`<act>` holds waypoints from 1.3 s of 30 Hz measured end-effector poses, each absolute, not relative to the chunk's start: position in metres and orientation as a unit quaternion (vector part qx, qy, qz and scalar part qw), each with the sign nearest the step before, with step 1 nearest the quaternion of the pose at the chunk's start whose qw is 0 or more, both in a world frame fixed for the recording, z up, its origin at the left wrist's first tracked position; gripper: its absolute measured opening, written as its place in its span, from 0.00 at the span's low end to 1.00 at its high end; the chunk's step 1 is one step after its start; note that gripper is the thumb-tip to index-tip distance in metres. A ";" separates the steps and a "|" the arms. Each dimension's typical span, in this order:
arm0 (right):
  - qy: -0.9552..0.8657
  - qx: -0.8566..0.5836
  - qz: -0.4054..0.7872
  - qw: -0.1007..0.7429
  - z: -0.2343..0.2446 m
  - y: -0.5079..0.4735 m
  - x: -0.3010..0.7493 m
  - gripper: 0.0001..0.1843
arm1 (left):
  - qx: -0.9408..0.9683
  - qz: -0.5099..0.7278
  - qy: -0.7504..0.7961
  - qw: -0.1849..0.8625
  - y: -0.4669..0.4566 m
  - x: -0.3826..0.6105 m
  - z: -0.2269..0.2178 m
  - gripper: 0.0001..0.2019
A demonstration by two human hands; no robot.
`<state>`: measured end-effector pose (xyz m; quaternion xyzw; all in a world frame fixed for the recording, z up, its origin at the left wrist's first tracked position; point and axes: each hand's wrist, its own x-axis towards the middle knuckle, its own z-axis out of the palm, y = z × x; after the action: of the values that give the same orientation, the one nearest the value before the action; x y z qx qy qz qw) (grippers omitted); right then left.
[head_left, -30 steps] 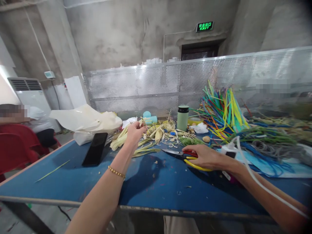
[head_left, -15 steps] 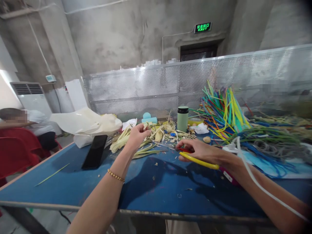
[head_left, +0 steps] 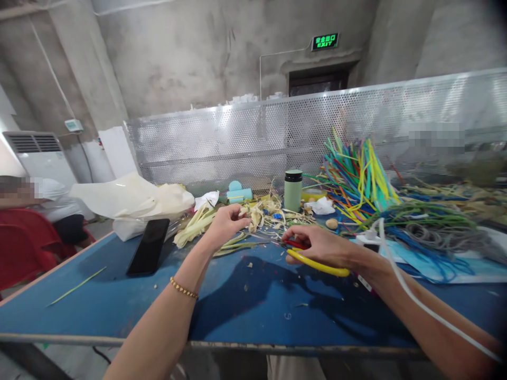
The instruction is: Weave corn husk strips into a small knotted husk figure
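Observation:
My left hand (head_left: pixel 226 228) is pinched at the front of a heap of pale dried husks (head_left: pixel 196 224). Between its thumb and fingers shows a small pale bit of husk, partly hidden by the fingertips. To the right, my right hand (head_left: pixel 317 246) is closed round scissors with a red grip and a curved yellow handle (head_left: pixel 320 265). Their thin metal end points left toward the heap, and its outline is hard to make out. The hands are apart, just above the blue table (head_left: pixel 245 316), where thin green stalks (head_left: pixel 237 246) lie between them.
A black phone (head_left: pixel 148 248) and a cream plastic bag (head_left: pixel 134 198) lie left. Behind the heap stands a green bottle (head_left: pixel 293 192). Bundled coloured strips (head_left: pixel 364 179), coiled cords (head_left: pixel 431 227) and a white cable (head_left: pixel 412 290) occupy the right. A person sits at far left.
The view has shifted slightly, so things sit a little further left. My left hand has turned slightly at the heap; my right hand keeps its hold on the scissors.

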<state>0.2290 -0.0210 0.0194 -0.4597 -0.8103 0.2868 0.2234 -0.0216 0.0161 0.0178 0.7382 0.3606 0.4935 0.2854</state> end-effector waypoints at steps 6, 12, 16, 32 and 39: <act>-0.816 -0.439 0.283 0.245 0.007 -0.011 0.233 0.25 | 0.731 0.498 0.366 0.290 0.017 -0.022 0.017 0.14; -0.833 -0.439 0.242 0.235 0.010 -0.018 0.235 0.23 | 0.676 0.563 0.370 0.298 0.028 -0.026 0.013 0.13; -0.841 -0.481 0.112 0.220 0.015 -0.021 0.240 0.23 | 0.638 0.591 0.381 0.315 0.035 -0.031 0.012 0.10; -0.837 -0.496 0.041 0.226 0.014 -0.019 0.237 0.22 | 0.730 0.490 0.396 0.263 0.014 -0.021 0.020 0.12; -0.829 -0.530 -0.030 0.176 0.016 -0.020 0.232 0.17 | 0.720 0.496 0.397 0.279 0.017 -0.021 0.017 0.13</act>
<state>0.2324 -0.0198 0.0164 -0.5303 -0.8288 -0.0296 0.1758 -0.0212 0.0166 0.0174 0.7201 0.3969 0.4958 0.2794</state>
